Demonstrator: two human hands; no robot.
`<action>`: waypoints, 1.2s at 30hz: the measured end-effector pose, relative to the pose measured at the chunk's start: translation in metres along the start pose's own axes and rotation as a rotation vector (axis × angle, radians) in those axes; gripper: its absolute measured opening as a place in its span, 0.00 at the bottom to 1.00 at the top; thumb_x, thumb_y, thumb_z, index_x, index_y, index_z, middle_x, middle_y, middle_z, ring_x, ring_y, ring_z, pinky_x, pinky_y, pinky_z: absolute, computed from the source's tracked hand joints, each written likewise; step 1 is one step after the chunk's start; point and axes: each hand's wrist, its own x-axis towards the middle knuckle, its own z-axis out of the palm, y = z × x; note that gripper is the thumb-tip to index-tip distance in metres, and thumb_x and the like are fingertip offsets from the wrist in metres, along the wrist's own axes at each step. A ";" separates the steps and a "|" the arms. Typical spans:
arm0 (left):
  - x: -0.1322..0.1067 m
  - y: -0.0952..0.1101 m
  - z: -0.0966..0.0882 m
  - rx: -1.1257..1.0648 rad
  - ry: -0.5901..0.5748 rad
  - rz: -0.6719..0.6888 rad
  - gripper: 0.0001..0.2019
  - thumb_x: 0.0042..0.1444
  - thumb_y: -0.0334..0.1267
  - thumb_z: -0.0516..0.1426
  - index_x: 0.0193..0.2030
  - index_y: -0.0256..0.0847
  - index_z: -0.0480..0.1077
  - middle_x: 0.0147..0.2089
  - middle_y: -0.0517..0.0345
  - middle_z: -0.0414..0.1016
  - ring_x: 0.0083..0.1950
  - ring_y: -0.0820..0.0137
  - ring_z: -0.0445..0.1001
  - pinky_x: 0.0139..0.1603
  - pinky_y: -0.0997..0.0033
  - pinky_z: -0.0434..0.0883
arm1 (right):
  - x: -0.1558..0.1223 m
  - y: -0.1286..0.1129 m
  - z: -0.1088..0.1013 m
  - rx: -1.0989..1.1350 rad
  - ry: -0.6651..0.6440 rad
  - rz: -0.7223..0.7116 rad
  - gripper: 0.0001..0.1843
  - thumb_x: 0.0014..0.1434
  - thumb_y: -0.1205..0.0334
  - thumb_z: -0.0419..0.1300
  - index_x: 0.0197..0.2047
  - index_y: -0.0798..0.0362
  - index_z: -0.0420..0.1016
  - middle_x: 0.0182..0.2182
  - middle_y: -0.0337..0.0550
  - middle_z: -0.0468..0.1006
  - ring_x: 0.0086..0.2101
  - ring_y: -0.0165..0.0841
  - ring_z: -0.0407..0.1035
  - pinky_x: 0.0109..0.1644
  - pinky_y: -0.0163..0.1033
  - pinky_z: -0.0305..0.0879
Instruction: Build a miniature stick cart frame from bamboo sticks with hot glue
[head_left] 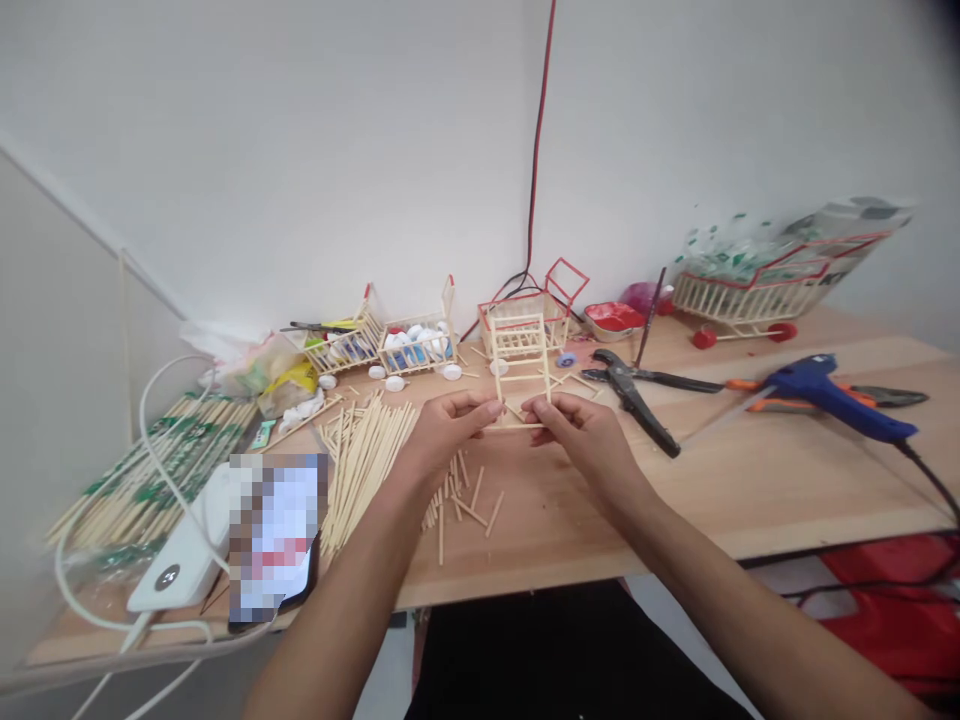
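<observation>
Both hands hold a small ladder-like frame of wooden sticks [523,368] upright above the wooden table [750,500]. My left hand [442,430] pinches the frame's lower left corner with fingers closed. My right hand [581,432] pinches its lower right corner, fingers closed too. Loose cut sticks [461,495] lie on the table just below the hands, and a pile of long sticks [364,455] lies to the left of them.
Black pliers [634,392] and a blue glue gun [832,395] lie to the right. Stick baskets with bottle caps [416,345], a red-edged stick cart [757,290] and a red bowl [613,318] stand by the wall. A phone [274,535], white charger [187,550] and packed chopsticks [150,470] lie left.
</observation>
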 end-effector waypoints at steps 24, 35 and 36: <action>0.005 -0.007 -0.003 -0.077 0.120 -0.011 0.16 0.42 0.49 0.68 0.31 0.38 0.79 0.32 0.53 0.78 0.32 0.74 0.70 0.31 0.77 0.65 | 0.007 0.002 -0.006 0.365 0.158 -0.061 0.18 0.56 0.49 0.62 0.48 0.48 0.75 0.47 0.43 0.75 0.36 0.27 0.70 0.30 0.30 0.67; 0.007 -0.007 -0.005 -0.112 0.155 -0.007 0.16 0.40 0.48 0.68 0.32 0.37 0.79 0.32 0.53 0.78 0.31 0.75 0.70 0.29 0.78 0.65 | 0.011 -0.002 -0.010 0.515 0.103 -0.026 0.17 0.50 0.47 0.66 0.37 0.49 0.75 0.21 0.32 0.62 0.23 0.25 0.60 0.27 0.32 0.61; 0.007 -0.007 -0.005 -0.120 0.161 -0.006 0.17 0.40 0.47 0.69 0.32 0.36 0.79 0.32 0.53 0.78 0.32 0.75 0.70 0.29 0.78 0.65 | 0.011 -0.003 -0.010 0.509 0.099 -0.018 0.17 0.50 0.46 0.66 0.37 0.49 0.74 0.20 0.31 0.60 0.22 0.25 0.58 0.26 0.32 0.59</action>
